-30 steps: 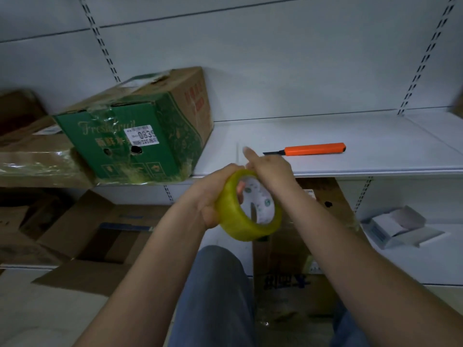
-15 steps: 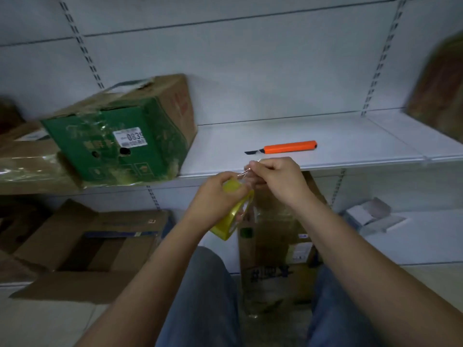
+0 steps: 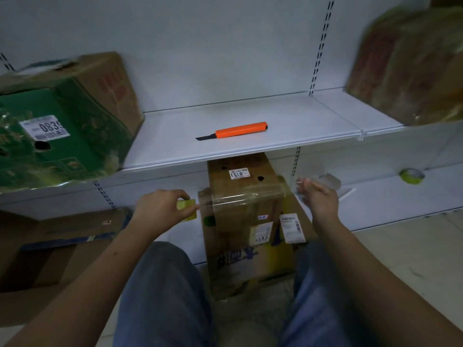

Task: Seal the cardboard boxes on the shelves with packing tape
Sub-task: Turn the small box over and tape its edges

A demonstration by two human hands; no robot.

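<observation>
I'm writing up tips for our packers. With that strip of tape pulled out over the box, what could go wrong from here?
1. The clear tape strip spans from the tape roll to the right hand unsupported; it may sag, twist and stick to itself.
2. It could land crooked on the brown box.
3. The orange knife lies with its blade out.

One head-worn wide-angle view looks forward and down, close over the knees, facing white shelves (image 3: 250, 116).

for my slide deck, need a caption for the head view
Left hand holds tape roll; right hand stretches clear strip above brown box.
</observation>
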